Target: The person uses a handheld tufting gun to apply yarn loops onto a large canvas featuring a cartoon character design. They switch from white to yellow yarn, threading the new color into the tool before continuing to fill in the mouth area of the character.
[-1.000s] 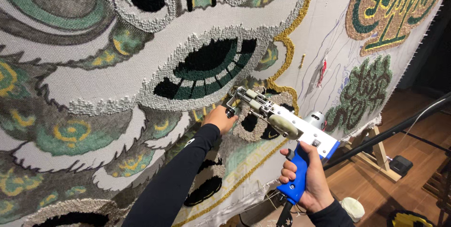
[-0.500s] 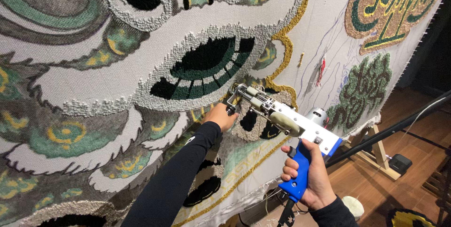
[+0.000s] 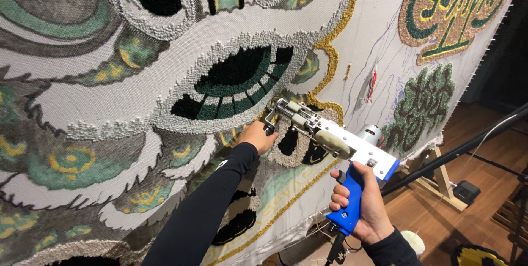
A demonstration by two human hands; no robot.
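A blue and white tufting gun (image 3: 335, 142) is pressed nose-first against a large tufted rug cloth (image 3: 110, 106) stretched upright on a frame. My right hand (image 3: 366, 205) grips the gun's blue rear handle. My left hand (image 3: 257, 136), in a black sleeve, holds the gun's small front handle close to the cloth. The gun's tip sits just below a black and green oval patch (image 3: 231, 81) ringed in grey-white pile. A gold yarn outline (image 3: 330, 57) runs down beside the tip.
A green and gold tufted emblem (image 3: 456, 7) and a dark green patch (image 3: 421, 106) lie at the cloth's right. A wooden frame leg (image 3: 440, 181), a black pole (image 3: 467, 145) and a small black box (image 3: 466, 192) stand on the wooden floor at right. A pale yarn cone (image 3: 413, 241) sits below.
The gun and both hands have crept slightly left and up along the cloth; the grips are unchanged.
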